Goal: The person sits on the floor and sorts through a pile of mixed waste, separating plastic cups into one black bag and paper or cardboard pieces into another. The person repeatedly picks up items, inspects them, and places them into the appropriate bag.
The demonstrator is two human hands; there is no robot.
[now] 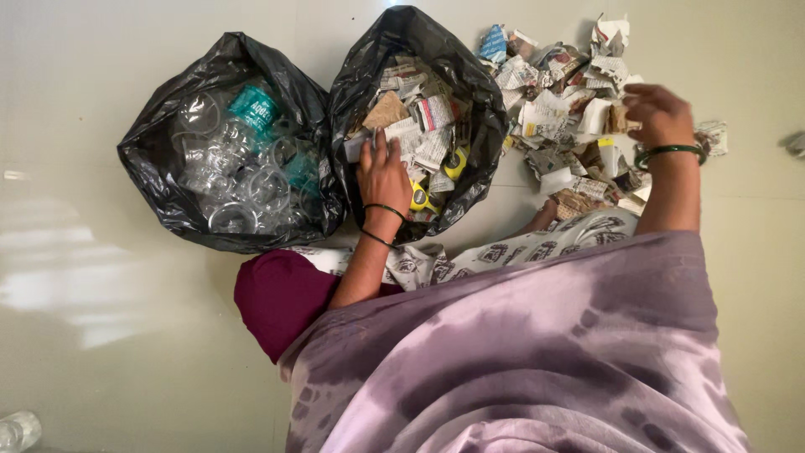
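Left hand: the left hand (383, 172) lies flat, fingers spread wide, palm down on the paper scraps inside the right-hand black bag (411, 50); two thin dark bangles (384, 210) ring its wrist
Right hand: the right hand (658, 113) hangs over the loose paper heap (570, 109) at about two o'clock from the left hand, fingers curled downward; whether it grips a scrap I cannot tell; a green bangle (668, 152) circles the wrist
Paper bag: mouth open wide, filled with torn newspaper, brown card pieces (386, 109) and yellow scraps (455, 164) just at four o'clock of the left hand
Plastic bag: a second black bag (214, 63) stands touching the first at nine o'clock, holding clear crushed plastic bottles (243, 189), one with a teal label (254, 106) near the top
Loose heap: crumpled newspaper and card spread on the pale floor (101, 335), just beside the paper bag at three o'clock
Far corner: one clear bottle (17, 429) lies well apart at seven o'clock
Person: purple draped cloth (520, 352) and a maroon sleeve (281, 306) fill the lower view
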